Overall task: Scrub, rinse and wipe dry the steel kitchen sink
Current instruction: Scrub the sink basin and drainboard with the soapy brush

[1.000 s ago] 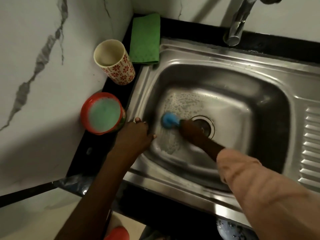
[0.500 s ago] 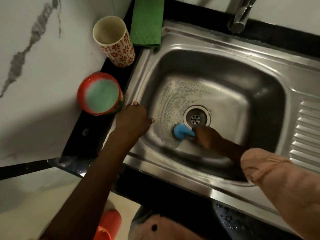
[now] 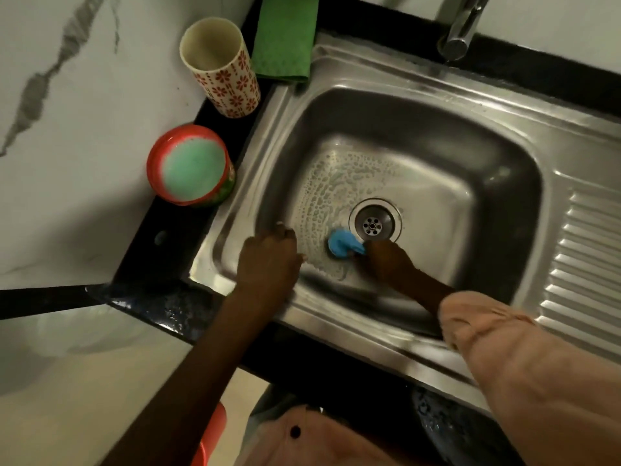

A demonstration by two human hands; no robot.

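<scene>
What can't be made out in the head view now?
- Right hand: fingers blurred by motion, grip on the blue scrubber unclear.
- Tap: upper part cut by top edge.
- Green cloth: far end cut off.
- Drainboard: runs past right edge.

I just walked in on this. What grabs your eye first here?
The right hand pressing a bright blue scrubber onto the floor of the steel sink, just beside the drain, with soapy streaks to the left. The left hand rests on the sink's left edge. On the black counter stand a red tub of green soap, a flowered cup and a green cloth.
</scene>
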